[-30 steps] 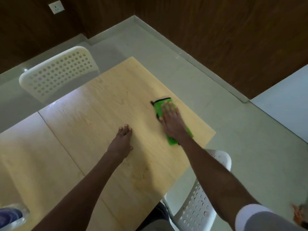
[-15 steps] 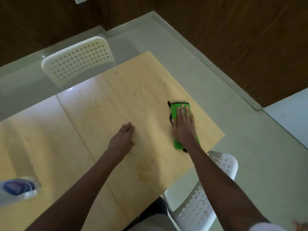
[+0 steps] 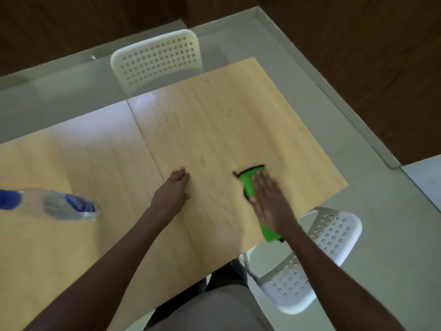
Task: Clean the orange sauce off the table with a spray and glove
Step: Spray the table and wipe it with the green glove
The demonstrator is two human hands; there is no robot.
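A green glove (image 3: 248, 185) with a black edge lies flat on the light wooden table (image 3: 214, 120) near its right front corner. My right hand (image 3: 269, 201) presses on top of it, fingers spread flat. My left hand (image 3: 173, 191) rests palm down on the bare wood to the left of the glove, holding nothing. A clear spray bottle (image 3: 59, 206) with a blue label and blue top lies on the table at the far left, away from both hands. No distinct orange sauce shows on the wood.
A white perforated chair (image 3: 157, 58) stands at the table's far side. A second white chair (image 3: 317, 254) sits at the near right corner beside my legs. A dark wood wall (image 3: 358, 56) and pale floor surround the table.
My right hand has slid the green glove toward me and the table's near edge. The view has swung left, so the spray bottle shows more fully. My left hand stays planted.
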